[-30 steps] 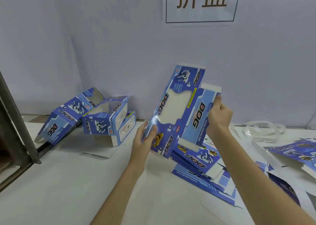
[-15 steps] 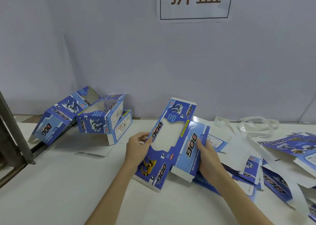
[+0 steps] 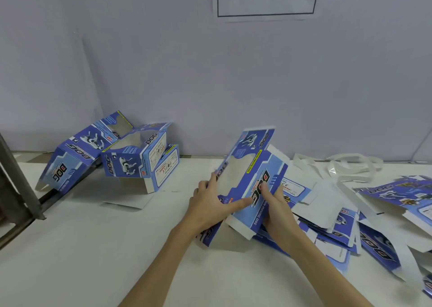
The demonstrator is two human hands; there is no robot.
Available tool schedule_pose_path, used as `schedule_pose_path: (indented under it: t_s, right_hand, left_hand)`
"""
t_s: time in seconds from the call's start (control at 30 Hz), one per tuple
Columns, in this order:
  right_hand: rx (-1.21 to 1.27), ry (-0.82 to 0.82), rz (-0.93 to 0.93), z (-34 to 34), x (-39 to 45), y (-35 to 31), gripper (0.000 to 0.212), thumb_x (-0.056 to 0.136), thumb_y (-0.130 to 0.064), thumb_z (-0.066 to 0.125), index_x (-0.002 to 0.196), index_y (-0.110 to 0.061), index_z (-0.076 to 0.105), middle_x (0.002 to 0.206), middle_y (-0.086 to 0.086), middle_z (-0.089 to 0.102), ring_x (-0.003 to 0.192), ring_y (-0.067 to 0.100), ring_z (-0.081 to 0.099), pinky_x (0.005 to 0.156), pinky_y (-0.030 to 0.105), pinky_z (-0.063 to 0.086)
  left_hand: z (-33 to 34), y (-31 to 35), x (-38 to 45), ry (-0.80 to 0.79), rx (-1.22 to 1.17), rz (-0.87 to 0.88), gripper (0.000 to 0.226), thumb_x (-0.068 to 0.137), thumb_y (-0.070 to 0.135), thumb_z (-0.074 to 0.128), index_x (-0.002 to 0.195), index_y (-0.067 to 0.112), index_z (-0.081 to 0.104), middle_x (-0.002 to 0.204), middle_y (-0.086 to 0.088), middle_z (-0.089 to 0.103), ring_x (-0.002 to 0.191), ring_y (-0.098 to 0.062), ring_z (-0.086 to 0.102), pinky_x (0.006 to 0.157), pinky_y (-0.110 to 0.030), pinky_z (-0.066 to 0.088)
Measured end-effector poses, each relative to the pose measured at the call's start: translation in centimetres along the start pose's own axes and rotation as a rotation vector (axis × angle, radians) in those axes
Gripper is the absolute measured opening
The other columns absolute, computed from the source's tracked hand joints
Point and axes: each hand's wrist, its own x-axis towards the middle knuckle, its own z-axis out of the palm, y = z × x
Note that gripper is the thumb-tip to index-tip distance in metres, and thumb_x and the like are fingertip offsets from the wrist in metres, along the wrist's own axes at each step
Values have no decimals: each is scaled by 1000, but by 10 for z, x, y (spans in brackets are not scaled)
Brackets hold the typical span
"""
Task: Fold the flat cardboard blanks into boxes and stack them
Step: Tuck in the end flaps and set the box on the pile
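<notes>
White tabletop [image 3: 98, 255] runs back to a pale lilac wall [image 3: 233, 84] with a paper sign [image 3: 266, 0] taped high on it. Both forearms reach forward and inward from the near edge, meeting on a partly opened blue box blank [image 3: 252, 180] that stands tilted on the table, its top flap leaning toward the wall. The left hand [image 3: 210, 206] grips the blank's left edge, fingers behind the window panel and thumb stretched across the printed front. The right hand [image 3: 275, 204] holds the blank's right panel, fingers pressed up against the "DOG" lettering. The two hands sit close together, nearly touching. Right of the blank lies a loose pile of flat blanks [image 3: 350, 225], with white strapping [image 3: 346, 166] behind it near the wall. Left of the blank, well apart, folded boxes [image 3: 131, 157] lean together against the wall.
</notes>
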Motion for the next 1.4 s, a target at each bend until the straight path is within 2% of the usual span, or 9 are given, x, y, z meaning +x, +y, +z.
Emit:
schedule_pose_path:
  t_s: [0.2,0.37,0.53,0.6,0.7,0.8,0.97,1.2,1.4]
  right_hand:
    - [159,-113,-1,12,-6,-4,68,81,-63,68,142,-35,56,130,3,74,115,24,74,80,37,65]
    - [-55,-139,-50,19,-12,-19,107,61,-75,86,152,-38,43,124,-5,76,111,23,75,95,50,61]
    - [-159,-200,-19,11,-18,-31,90,65,-60,81,143,-25,52,114,2,80,102,23,78,81,42,65]
    - [-138,-217,6,8,-19,-35,79,68,-55,84,133,-16,61,115,6,79,103,27,78,76,43,66]
    - [-151,-238,-4,-1,-17,-40,60,74,-46,86,124,-18,68,116,12,78,105,32,77,75,45,66]
    - [-306,-178,-79,-8,-16,-44,55,73,-49,88,117,-21,70,106,12,80,98,30,79,89,55,63]
    - [-438,-170,-104,-4,-20,-42,61,69,-56,86,121,-32,64,106,0,81,94,25,80,78,48,66]
    - [-270,-221,52,-6,-20,-54,38,94,-37,70,116,-5,70,112,13,80,100,32,79,65,41,65]
    - [-266,-181,72,-8,-18,-52,30,93,-33,71,105,-6,71,107,16,80,93,32,80,61,37,63]
  left_hand:
    - [-4,24,-11,-51,-306,192,105,65,75,71,157,42,33,138,5,55,125,-16,61,106,-43,53]
    - [-33,22,-16,-340,-806,131,63,89,41,73,148,34,52,133,-5,71,115,-28,73,94,-46,61]
    - [-43,6,-12,-416,-1206,-107,34,82,32,79,109,11,83,117,-19,75,87,-27,77,73,-34,65]
    - [-42,-5,-12,-417,-1266,-83,33,75,41,80,98,17,86,108,-13,79,89,-27,78,71,-37,65]
    - [-42,-7,-11,-398,-1223,-51,63,69,41,88,124,12,77,124,-16,74,104,-30,75,82,-40,63]
    - [-42,-6,-6,-320,-1161,19,60,96,49,67,145,16,61,138,-13,68,120,-30,70,93,-44,61]
    - [-34,2,-2,-44,-848,51,75,69,50,89,131,21,60,110,1,80,98,-23,79,76,-35,65]
    - [-42,-14,1,-81,-950,-117,70,63,35,97,124,14,68,107,-12,80,95,-34,79,72,-42,66]
    - [-43,-15,6,-40,-868,-133,68,78,70,67,119,16,67,103,-6,81,91,-26,80,65,-33,64]
